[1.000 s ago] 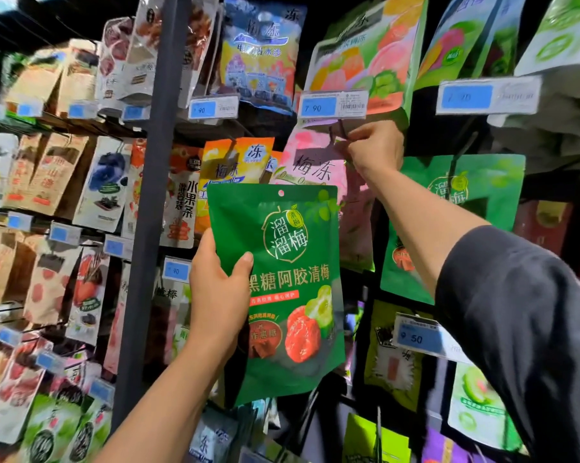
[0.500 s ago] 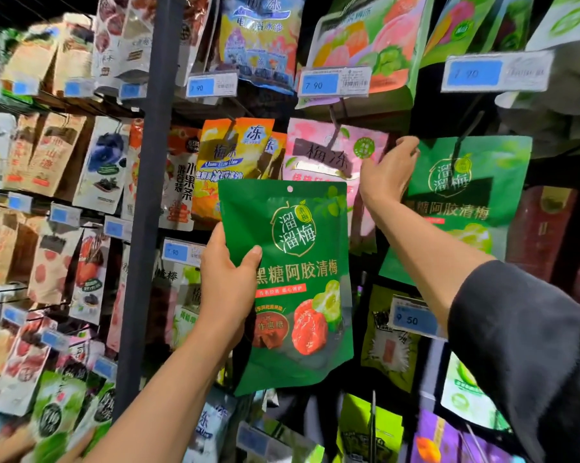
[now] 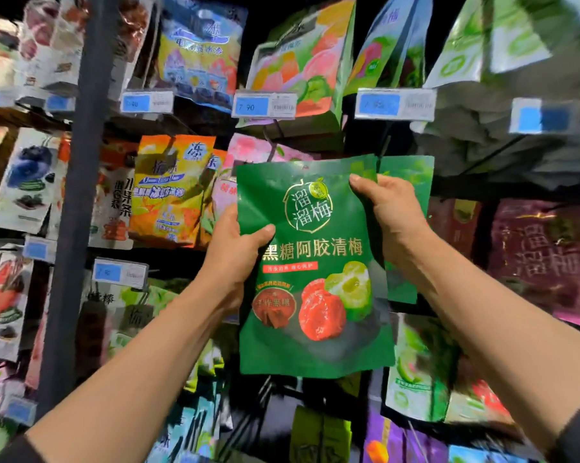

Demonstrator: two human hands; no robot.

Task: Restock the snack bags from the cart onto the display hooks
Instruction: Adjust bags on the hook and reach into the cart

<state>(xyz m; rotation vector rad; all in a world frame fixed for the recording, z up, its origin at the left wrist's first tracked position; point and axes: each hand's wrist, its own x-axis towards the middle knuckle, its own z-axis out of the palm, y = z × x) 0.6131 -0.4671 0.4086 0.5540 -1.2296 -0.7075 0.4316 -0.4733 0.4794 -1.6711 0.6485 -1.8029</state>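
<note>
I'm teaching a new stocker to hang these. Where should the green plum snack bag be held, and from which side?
Grip the flat green plum snack bag by its two side edges near the top, one hand from each side, as the left hand and right hand do. That probably keeps the limp upright pouch taut and its top strip free for a hook.

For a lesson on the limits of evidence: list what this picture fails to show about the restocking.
- Head view: hook hidden behind the green plum bag.
- Matching bag mostly covered by right hand.
- Left hand fingers hidden behind the bag.
- Far-right price tag blurred.
- Cart out of frame.
</note>
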